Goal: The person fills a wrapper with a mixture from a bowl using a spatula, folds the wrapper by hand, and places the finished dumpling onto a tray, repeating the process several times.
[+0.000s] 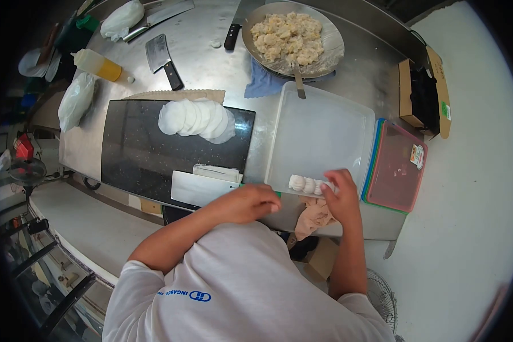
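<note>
My right hand (343, 196) is at the near edge of a translucent plastic tray (325, 128), thumb and fingers apart, beside a short row of white pleated dumplings (309, 184). Whether a fingertip touches the end dumpling is unclear. To the left, my left hand (251, 202) is curled, palm hidden, over the green handle of a wide blade (202, 188). This blade lies at the near edge of a black speckled board (145, 149). Overlapping thin white round wrappers (196, 118) lie on the board. Behind the tray, a metal bowl (336, 48) holds chunky pale filling (288, 37) and a spatula (299, 82).
A cleaver (159, 54), a squeeze bottle (100, 64) and plastic bags (77, 102) are at the back left. Stacked coloured lids (396, 165) and a cardboard box (406, 91) stand right of the tray. A cloth (313, 218) hangs at the near edge.
</note>
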`<act>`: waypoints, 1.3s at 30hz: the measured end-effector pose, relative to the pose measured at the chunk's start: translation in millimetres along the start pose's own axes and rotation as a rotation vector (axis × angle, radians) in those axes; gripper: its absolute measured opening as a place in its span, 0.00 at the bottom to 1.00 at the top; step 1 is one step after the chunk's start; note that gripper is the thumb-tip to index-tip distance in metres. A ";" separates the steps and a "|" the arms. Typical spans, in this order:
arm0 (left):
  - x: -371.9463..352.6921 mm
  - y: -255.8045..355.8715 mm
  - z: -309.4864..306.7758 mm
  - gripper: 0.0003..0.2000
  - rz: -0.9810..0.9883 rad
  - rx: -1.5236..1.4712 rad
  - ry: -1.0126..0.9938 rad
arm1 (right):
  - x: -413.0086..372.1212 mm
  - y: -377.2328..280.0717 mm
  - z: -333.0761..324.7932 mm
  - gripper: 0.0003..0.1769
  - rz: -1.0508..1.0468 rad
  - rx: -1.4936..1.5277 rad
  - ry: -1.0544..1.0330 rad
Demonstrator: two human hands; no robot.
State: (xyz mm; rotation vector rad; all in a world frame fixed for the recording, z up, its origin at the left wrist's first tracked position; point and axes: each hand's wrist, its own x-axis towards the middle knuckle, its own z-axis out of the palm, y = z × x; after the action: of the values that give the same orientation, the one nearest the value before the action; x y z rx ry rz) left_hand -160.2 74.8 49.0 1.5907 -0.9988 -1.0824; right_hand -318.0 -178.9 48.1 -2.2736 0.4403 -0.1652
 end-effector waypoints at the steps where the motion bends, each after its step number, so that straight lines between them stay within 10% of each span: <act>1: 5.9 0.7 8.8 0.10 0.001 0.033 -0.136 | -12.2 0.0 -10.7 0.10 0.142 0.010 0.012; 5: 26.9 -5.8 60.4 0.19 0.049 0.320 -0.544 | -78.2 5.2 -22.2 0.10 0.516 -0.025 -0.072; 10: 52.9 -13.6 121.3 0.25 -0.071 0.340 -0.432 | -140.6 31.4 45.7 0.10 0.568 0.053 0.317; 15: 72.7 -59.2 163.2 0.20 0.064 0.232 -0.174 | -161.4 33.0 107.5 0.04 0.704 1.426 0.589; 19: 74.7 -51.9 147.3 0.13 0.083 0.223 -0.181 | -166.4 18.2 105.7 0.09 0.755 1.424 0.617; 25: 75.5 -28.5 125.2 0.12 -0.029 0.252 -0.237 | -160.7 -4.4 116.4 0.22 0.459 0.463 0.421; 33: 79.9 -22.6 108.2 0.14 -0.137 -0.058 -0.368 | -121.8 22.8 115.0 0.11 0.453 0.299 0.445; 39: 89.6 -30.3 99.4 0.17 0.175 0.216 -0.374 | -112.3 33.9 102.5 0.10 0.609 0.599 0.359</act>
State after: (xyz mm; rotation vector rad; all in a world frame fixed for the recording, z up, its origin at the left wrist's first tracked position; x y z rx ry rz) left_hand -226.4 -27.1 -14.6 1.4622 -1.5195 -1.2059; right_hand -405.1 -88.0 -43.5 -1.4476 1.0864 -0.3404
